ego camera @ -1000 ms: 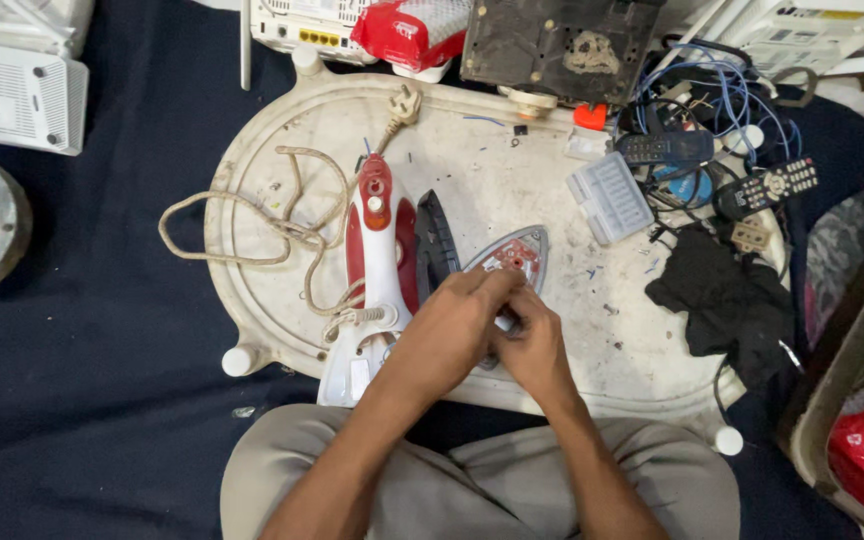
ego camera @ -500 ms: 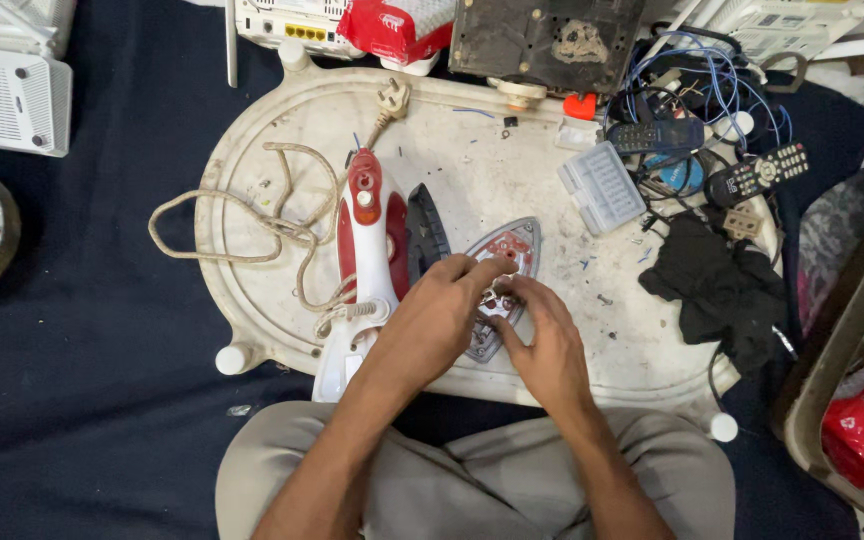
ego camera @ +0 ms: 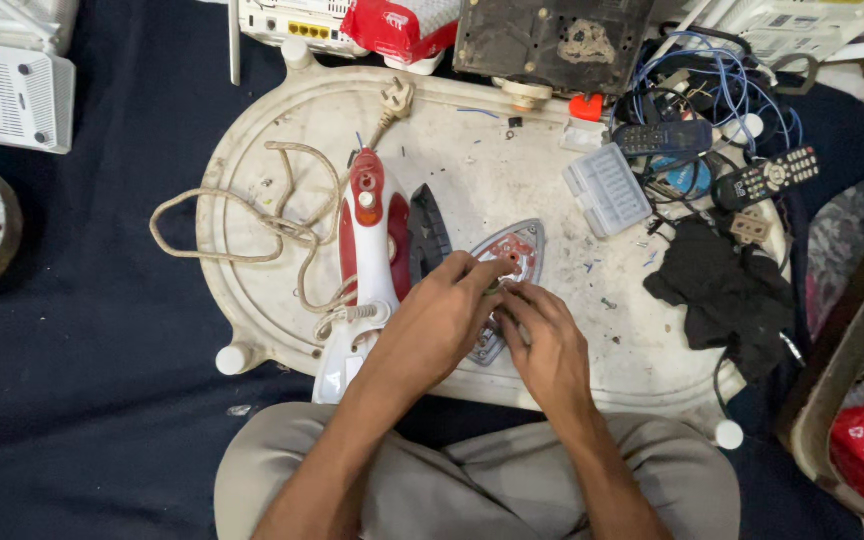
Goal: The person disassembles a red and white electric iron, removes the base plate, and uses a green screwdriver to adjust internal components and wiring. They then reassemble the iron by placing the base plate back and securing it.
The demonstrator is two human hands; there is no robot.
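- I look down on a dark blue cloth [ego camera: 82, 330] spread over the floor, with a white oval tray-like board [ego camera: 512, 180] laid on it as the work surface; the person sits at its near edge, knees in grey trousers [ego camera: 472, 490].
- Along the far side I see white router-like boxes [ego camera: 12, 90], a dark metal plate [ego camera: 552, 35], a tangle of blue wires [ego camera: 702, 70], two remote controls [ego camera: 767, 180], a clear plastic case [ego camera: 607, 188] and a black rag [ego camera: 722, 290].
- The red and white iron body [ego camera: 367, 250] lies on the board, its beige cord [ego camera: 242, 225] looping off to the left, with a black inner cover [ego camera: 430, 235] just beside it.
- The grey soleplate [ego camera: 517, 250] sits apart from the body, inner side up, in the middle of the board: I judge the iron is already taken apart, and nothing is put back together yet.
- The left hand [ego camera: 437, 325] reaches over the soleplate, fingertips pinched together on some small part there; what it is I cannot tell.
- The right hand [ego camera: 547, 345] rests on the soleplate's near edge, fingers curled and meeting the left's, closed around the same small spot.
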